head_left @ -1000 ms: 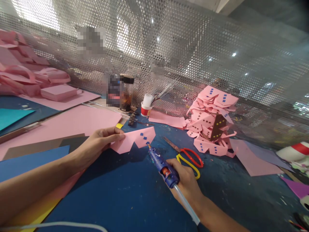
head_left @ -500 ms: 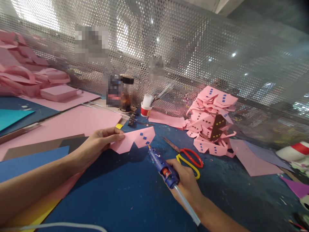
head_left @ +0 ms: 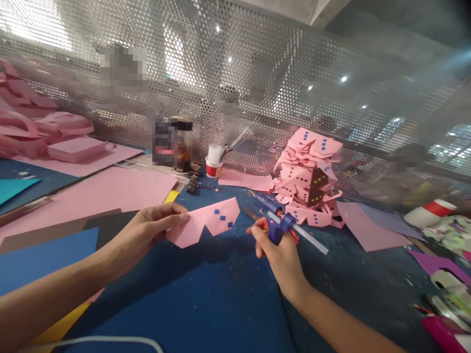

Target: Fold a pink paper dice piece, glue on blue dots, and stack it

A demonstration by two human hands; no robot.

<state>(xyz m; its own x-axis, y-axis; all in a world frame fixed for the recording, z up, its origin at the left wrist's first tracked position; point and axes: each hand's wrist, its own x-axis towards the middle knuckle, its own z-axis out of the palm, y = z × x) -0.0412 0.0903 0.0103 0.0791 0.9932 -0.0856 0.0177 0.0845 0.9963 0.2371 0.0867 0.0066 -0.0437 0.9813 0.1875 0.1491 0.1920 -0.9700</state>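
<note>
My left hand (head_left: 156, 225) pinches the left end of a pink paper cutout (head_left: 198, 226), held above the blue tabletop. A notch is cut in its lower edge, and three small blue squares (head_left: 222, 218) sit on its right half. In my right hand (head_left: 281, 257) is a blue glue gun (head_left: 275, 215), its fingers wrapped round the handle. The nozzle points up and left, apart from the paper, and a clear glue stick (head_left: 311, 239) juts from the back. Scissors (head_left: 250, 213) lie behind the glue gun, mostly hidden by it and my hand.
A pile of pink cutouts with small squares (head_left: 307, 162) stands at the back right. Behind the table rises a perforated metal screen (head_left: 272, 83). A red and white paper cup (head_left: 214, 168) and a dark-lidded jar (head_left: 183, 149) stand before it. Pink sheets (head_left: 121, 189) cover the left side.
My right hand has drawn the glue gun away from the paper, up and to the right, and turned it. My left hand still holds the cutout. The view has shifted slightly right.
</note>
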